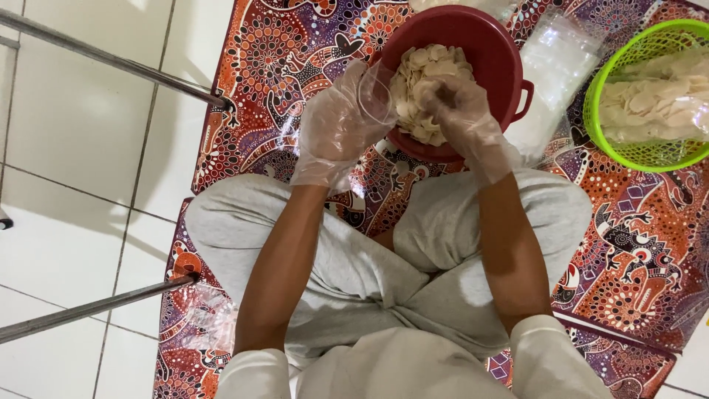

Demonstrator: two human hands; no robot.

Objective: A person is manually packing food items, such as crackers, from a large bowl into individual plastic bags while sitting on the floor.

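Head view: seated person, gloved hands at a red bowl of pale chips.

Left hand (336, 129) holds a small clear bag (375, 94) pinched open at the red bowl's (493, 52) rim; right hand (464, 111) is closed on a few chips (421, 70) inside the bowl. Chips look light, thin and brittle (best lifted loosely, not squeezed). Bag looks flimsy and slippery; hold at its mouth. Stack of clear bags (557, 63) lies between the bowl and the green basket (613, 133), unlabelled, on the patterned mat (635, 244).
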